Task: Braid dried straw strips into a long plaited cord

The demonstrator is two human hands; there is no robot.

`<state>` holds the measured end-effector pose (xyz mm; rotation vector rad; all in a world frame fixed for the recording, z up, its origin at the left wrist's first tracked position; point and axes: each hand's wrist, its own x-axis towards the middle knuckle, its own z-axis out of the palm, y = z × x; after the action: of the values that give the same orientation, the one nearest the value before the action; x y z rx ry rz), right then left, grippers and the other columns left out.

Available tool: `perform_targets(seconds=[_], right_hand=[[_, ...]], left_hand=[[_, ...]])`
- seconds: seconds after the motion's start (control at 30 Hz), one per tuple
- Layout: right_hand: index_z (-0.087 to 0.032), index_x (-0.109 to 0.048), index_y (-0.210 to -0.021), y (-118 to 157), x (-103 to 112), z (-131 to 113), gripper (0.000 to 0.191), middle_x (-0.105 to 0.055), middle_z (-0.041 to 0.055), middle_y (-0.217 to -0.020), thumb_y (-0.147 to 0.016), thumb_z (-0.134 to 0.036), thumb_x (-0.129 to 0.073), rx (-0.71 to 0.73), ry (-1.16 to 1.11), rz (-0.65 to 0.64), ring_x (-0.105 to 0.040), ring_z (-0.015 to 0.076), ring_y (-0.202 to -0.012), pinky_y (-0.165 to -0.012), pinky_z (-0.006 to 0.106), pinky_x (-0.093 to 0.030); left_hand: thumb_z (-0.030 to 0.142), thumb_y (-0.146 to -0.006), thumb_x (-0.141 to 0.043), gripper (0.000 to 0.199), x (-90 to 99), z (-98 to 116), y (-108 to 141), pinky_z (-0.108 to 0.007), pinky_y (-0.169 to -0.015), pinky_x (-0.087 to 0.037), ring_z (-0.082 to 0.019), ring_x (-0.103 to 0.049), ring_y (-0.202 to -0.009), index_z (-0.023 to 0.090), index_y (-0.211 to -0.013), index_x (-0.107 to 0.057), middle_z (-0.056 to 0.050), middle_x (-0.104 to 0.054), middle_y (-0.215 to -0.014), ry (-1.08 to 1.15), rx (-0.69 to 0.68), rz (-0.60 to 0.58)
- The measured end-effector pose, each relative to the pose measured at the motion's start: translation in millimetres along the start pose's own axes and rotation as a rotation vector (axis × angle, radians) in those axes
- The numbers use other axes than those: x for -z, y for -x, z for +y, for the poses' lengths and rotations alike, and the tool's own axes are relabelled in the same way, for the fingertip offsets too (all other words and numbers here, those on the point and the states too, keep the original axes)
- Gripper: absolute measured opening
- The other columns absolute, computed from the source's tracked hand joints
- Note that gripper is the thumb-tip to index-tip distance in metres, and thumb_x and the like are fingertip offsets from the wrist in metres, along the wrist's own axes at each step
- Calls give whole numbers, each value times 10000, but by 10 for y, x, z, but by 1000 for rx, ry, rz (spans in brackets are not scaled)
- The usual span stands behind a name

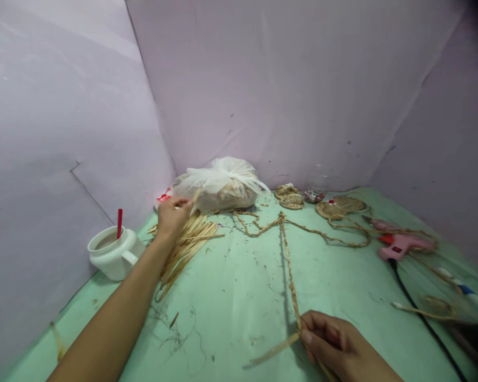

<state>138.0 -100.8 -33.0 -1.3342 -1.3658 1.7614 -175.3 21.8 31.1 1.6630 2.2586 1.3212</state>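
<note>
My right hand pinches the near end of a braided straw cord, with a loose flat strip sticking out to the left of the fingers. The cord runs taut away from me, then bends into a slack length lying across the table. My left hand is stretched out over a pile of dried straw strips. Its fingers are closed, and a pale straw strip shows at the fingertips, in front of a knotted white plastic bag.
On the left stands a white mug with a red stick in it. Coiled straw pieces lie at the back right. A pink glue gun with a black cable is on the right. Loose fibres are scattered over the green table.
</note>
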Motion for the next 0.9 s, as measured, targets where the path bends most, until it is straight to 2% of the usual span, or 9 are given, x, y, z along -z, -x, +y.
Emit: perform_targets(seconds=[0.1, 0.17, 0.27, 0.3, 0.37, 0.5, 0.57, 0.73, 0.9], right_hand=[[-160, -466, -548, -35, -6, 40, 302, -402, -32, -477, -607, -424, -598, 23, -8, 2, -311, 68, -453, -436, 203, -226], [-159, -459, -541, -53, -13, 60, 293, -391, -37, -465, -611, -411, -591, 47, -11, 9, -297, 62, -442, -431, 203, -208], [-156, -444, -529, -31, -27, 21, 268, -379, -45, -455, -622, -364, -585, 52, -4, 32, -281, 54, -435, -430, 201, -194], [-156, -442, -526, -9, -31, -10, 261, -380, -46, -452, -623, -350, -586, 45, 1, 40, -279, 52, -433, -429, 201, -191], [-153, -445, -528, 40, -35, -83, 246, -380, -49, -446, -629, -333, -580, 28, 4, 43, -276, 49, -423, -426, 200, -186], [-141, -479, -560, 94, -27, -156, 178, -412, -41, -466, -660, -272, -546, 36, -17, 50, -286, 44, -415, -423, 200, -182], [-141, -483, -566, 95, -22, -148, 142, -409, -46, -453, -658, -234, -538, 28, -25, 71, -277, 42, -401, -414, 202, -169], [-144, -472, -532, 110, -47, -139, 101, -392, -59, -426, -628, -146, -504, 66, -42, 83, -274, 39, -387, -407, 200, -169], [-154, -479, -538, 118, -66, -147, 81, -383, -73, -390, -560, -80, -453, 57, -48, 88, -268, 41, -362, -396, 201, -173]], left_hand=[[309, -716, -492, 206, 218, 209, 0, -237, -707, -425, -143, -552, -845, 155, -797, -602, -31, -603, -918, 257, -225, 330], [278, -714, -526, 149, 376, 356, 57, -262, -769, -416, -151, -526, -927, 162, -776, -594, -41, -566, -999, 278, -385, 522], [230, -695, -562, 73, 551, 580, 224, -300, -844, -384, -176, -486, -1008, 173, -728, -593, -50, -542, -1019, 224, -490, 672], [218, -690, -560, 54, 574, 657, 299, -300, -823, -396, -177, -500, -980, 177, -709, -588, -47, -551, -991, 239, -473, 620], [194, -674, -542, 37, 554, 813, 474, -280, -703, -434, -152, -551, -801, 174, -664, -571, -31, -579, -840, 337, -356, 335], [122, -576, -508, 114, 308, 1070, 933, -217, -433, -366, -84, -444, -430, 163, -662, -572, 27, -493, -497, 495, 21, -604], [100, -535, -484, 173, 154, 1135, 1194, -202, -391, -323, -73, -403, -402, 161, -667, -577, 36, -465, -476, 471, 115, -880], [127, -548, -430, 286, -104, 1056, 1684, -199, -390, -292, -70, -369, -391, 159, -777, -599, 49, -431, -472, 326, 114, -1097], [219, -613, -449, 209, -185, 900, 1817, -194, -456, -294, -91, -414, -500, 137, -683, -628, 24, -489, -528, 188, -133, -1078]])
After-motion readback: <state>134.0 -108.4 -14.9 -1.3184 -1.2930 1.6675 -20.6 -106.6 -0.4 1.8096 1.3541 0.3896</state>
